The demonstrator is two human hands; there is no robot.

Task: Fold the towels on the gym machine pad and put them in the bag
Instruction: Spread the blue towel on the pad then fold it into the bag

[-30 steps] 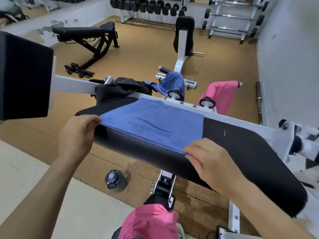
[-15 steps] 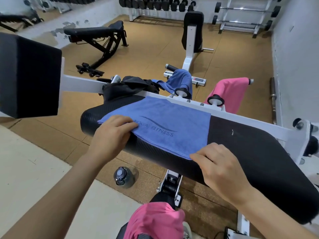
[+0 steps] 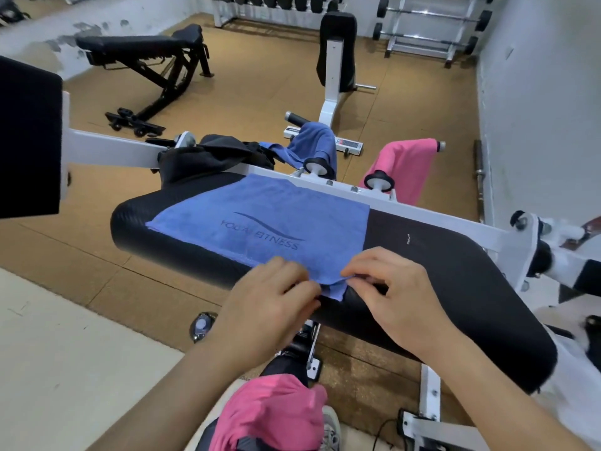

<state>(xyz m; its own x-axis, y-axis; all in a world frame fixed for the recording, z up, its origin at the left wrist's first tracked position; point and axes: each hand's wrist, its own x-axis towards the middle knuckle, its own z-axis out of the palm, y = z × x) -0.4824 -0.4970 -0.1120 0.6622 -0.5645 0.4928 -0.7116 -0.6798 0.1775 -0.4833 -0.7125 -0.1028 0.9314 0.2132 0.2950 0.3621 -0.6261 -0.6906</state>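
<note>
A gym room with a cork-brown floor, a dumbbell rack along the far wall and a black incline bench (image 3: 143,56) off to the left frames the scene. Across the middle runs the long black machine pad (image 3: 455,288) on its white frame, and on its left half lies the blue towel (image 3: 260,229), spread flat with its printed logo facing up. Behind the pad a dark bag (image 3: 208,157) slumps over the frame, with a second blue towel (image 3: 315,141) draped on a roller beside it and a pink towel (image 3: 406,167) hanging on the next roller to the right. A water bottle (image 3: 203,325) stands on the floor under the pad.

The change is in the hands. A second ago they were well apart, one at each near corner of the towel; now the left hand (image 3: 270,301) has slid along the near edge and sits just beside the right hand (image 3: 396,294), both at the near right corner. The right fingers pinch that corner and lift it slightly off the pad. The left fingers are curled on the edge next to it, apparently gripping the cloth, though the contact is partly hidden.

This looks like the smoothing is over and the first fold is about to begin from that corner. Nothing is folded yet, and no towel can be seen in the bag.
</note>
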